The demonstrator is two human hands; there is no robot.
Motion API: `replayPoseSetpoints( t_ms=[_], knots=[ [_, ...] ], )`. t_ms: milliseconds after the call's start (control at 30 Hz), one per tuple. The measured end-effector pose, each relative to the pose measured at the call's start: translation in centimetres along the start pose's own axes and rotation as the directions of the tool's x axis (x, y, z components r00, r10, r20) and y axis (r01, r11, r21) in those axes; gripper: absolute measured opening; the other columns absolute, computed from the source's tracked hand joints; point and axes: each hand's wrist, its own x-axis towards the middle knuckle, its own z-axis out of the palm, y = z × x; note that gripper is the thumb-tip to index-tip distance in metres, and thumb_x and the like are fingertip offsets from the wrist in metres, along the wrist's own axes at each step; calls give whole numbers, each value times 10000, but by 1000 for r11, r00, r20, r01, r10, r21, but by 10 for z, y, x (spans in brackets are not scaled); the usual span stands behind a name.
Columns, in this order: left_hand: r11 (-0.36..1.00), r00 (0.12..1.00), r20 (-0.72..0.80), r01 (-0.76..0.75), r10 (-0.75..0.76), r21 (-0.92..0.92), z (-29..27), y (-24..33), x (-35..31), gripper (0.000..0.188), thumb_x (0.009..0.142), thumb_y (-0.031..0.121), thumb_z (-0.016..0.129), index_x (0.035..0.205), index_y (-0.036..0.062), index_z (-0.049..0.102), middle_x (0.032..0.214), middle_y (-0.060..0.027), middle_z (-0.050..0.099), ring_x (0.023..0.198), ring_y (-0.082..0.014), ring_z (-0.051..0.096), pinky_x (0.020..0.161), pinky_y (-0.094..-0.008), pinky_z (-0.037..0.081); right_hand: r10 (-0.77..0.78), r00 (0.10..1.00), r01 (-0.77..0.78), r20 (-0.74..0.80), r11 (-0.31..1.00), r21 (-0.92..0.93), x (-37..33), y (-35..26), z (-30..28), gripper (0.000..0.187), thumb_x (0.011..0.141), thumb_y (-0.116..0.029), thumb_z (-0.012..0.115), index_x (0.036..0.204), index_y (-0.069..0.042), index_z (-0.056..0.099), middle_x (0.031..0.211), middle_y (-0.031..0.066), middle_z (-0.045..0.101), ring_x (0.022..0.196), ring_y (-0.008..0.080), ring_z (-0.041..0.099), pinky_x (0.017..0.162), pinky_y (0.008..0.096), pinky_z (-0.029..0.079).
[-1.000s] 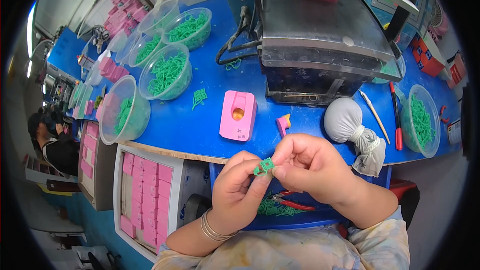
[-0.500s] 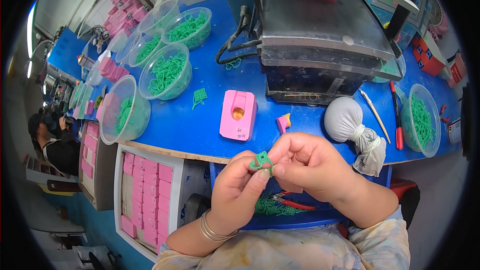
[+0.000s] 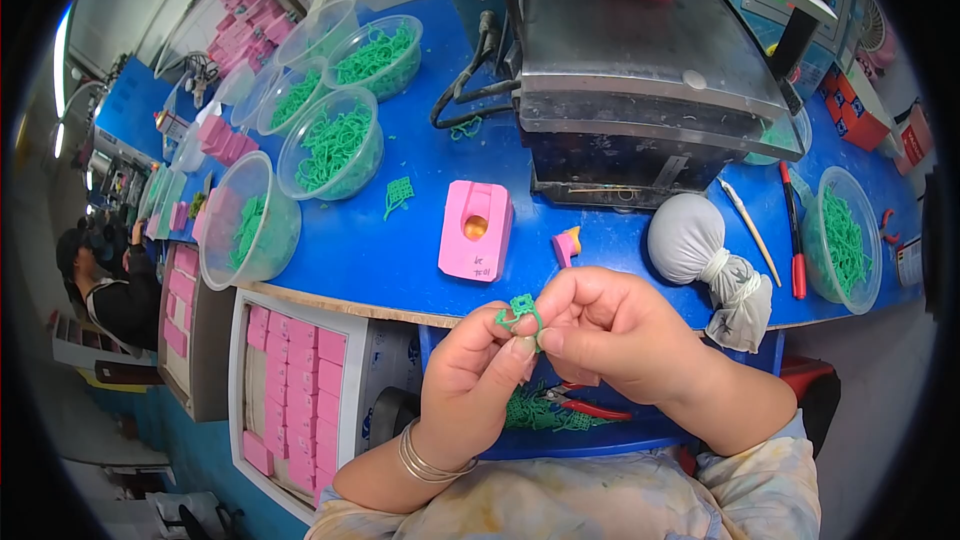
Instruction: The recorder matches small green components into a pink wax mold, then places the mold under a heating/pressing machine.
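Observation:
A small green wax ring (image 3: 522, 307) with a square, openwork head is held up between my fingertips, over the front edge of the bench. My left hand (image 3: 470, 370) pinches one side of it between thumb and forefinger. From the other side, my right hand (image 3: 615, 330) pinches the thin green band, its fingers partly hiding it. Just beyond my hands lies a pink mould block (image 3: 476, 230) with a round gold-coloured hollow. A small pink piece (image 3: 567, 244) with a yellowish tip sits beside it. Below, red-handled cutters (image 3: 590, 408) rest on green scraps (image 3: 535, 410) in a blue drawer.
A tied grey cloth bag (image 3: 690, 240), a wooden stick (image 3: 748, 230) and a red pen (image 3: 797, 260) lie rightward. Clear tubs (image 3: 335, 145) hold green pieces. A black machine (image 3: 650, 120) stands behind. Pink blocks fill a tray (image 3: 240, 380) at left; another person (image 3: 110, 285) sits far left.
The green ring has tilted and risen slightly between my fingers, showing more of its band. My hands have barely moved. The person at far left has shifted an arm.

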Motion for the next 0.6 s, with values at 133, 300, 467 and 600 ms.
replayPoseSetpoints(
  t_ms=[133, 300, 467, 600],
  knots=[
    [999, 999, -37, -2, 3, 47, 5, 1, 0, 150, 886, 65, 499, 1022, 16, 538, 872, -5, 514, 715, -67, 442, 625, -213, 371, 5, 1000, -5, -18, 1000, 17, 1, 1, -2, 121, 891, -119, 515, 952, -18, 544, 767, 41, 586, 544, 20, 426, 471, 167, 323],
    [995, 997, -58, -37, 42, 91, 1, -3, 1, 169, 866, 73, 523, 1018, 2, 540, 863, -34, 550, 697, -97, 466, 611, -237, 375, -43, 997, 43, -67, 999, -2, 2, 1, 1, 130, 904, -129, 497, 925, -9, 541, 726, 22, 550, 529, 22, 395, 462, 170, 305],
    [997, 994, 80, -79, 80, -18, -2, -4, 1, 234, 828, -83, 524, 1052, -15, 516, 1003, -62, 513, 871, -90, 481, 784, -227, 397, -67, 993, 65, -97, 998, -17, 3, 2, -1, 137, 895, -131, 511, 892, 4, 534, 765, 67, 542, 496, 69, 370, 447, 203, 300],
    [997, 995, 68, -75, 75, 5, 0, -2, 2, 190, 828, -87, 522, 1003, -13, 521, 985, -60, 512, 873, -90, 481, 779, -226, 398, -60, 990, 52, -125, 996, -68, 3, 1, 2, 126, 910, -136, 490, 901, -19, 535, 703, -17, 503, 528, 18, 373, 454, 173, 280]
  ],
)
